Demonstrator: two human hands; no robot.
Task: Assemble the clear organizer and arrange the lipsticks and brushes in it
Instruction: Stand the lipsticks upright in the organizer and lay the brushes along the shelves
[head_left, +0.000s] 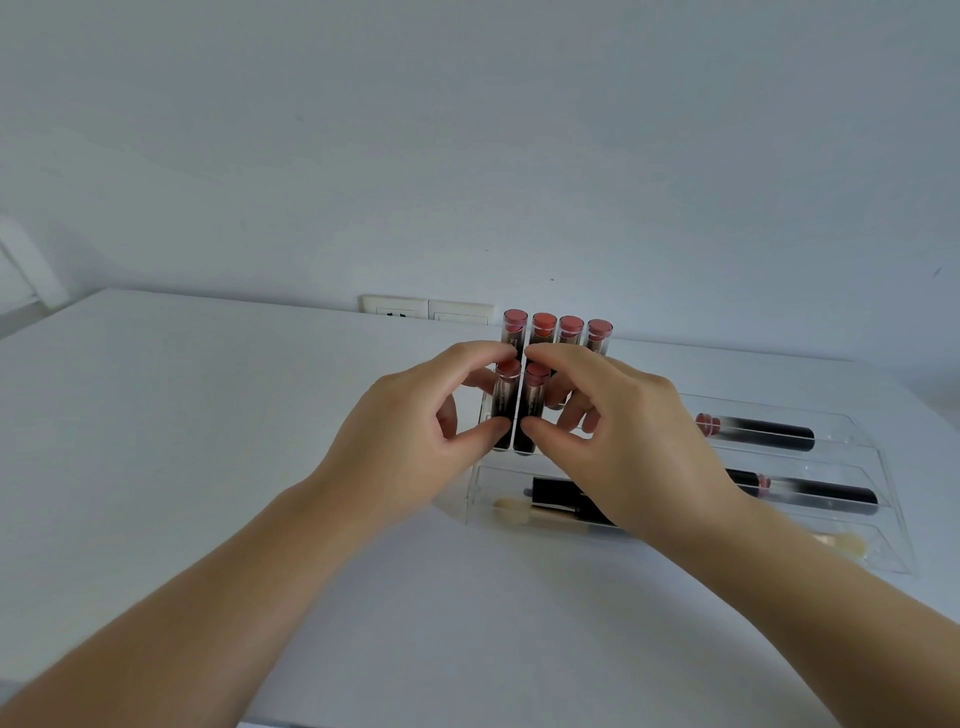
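Observation:
A clear organizer (883, 499) sits on the white table, right of centre. Several lipsticks with pink and coral caps stand upright in its back row (571, 328). In front of them my left hand (410, 421) pinches one upright lipstick (503, 402) between thumb and fingers, and my right hand (618, 415) pinches the one beside it (531, 408). Two dark lip tubes (758, 432) (821, 496) lie in the right-hand trays. A pale-tipped brush (524, 510) and a black tube (561, 493) lie in the front tray, partly hidden by my right wrist.
The white table (208, 415) spreads wide to the left and front. Behind it is a white wall with two sockets (426, 307) just above the table's back edge. Another pale brush tip (841, 543) shows at the organizer's front right.

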